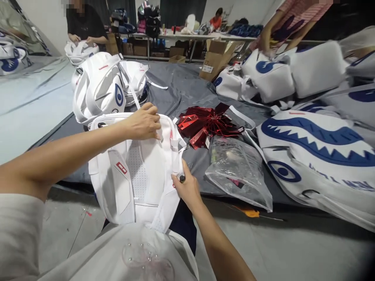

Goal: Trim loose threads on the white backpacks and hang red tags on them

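Note:
A white backpack (pixel 137 175) lies against my lap with its padded back panel and straps facing up. My left hand (pixel 144 123) is closed over the top edge of the backpack. My right hand (pixel 187 187) pinches the bag's right side edge, with a small dark object at the fingertips. A pile of shiny red tags (pixel 209 123) lies just beyond on the grey table cover (pixel 187 86). A clear plastic bag (pixel 237 171) rests to the right of my right hand.
More white backpacks (pixel 102 86) are stacked at the back left. White bags with blue shark faces (pixel 316 156) fill the right side. A person in black (pixel 84 23) handles a bag at the far left; another person's arm (pixel 281 27) reaches in at top right. Cardboard boxes (pixel 216 58) stand behind.

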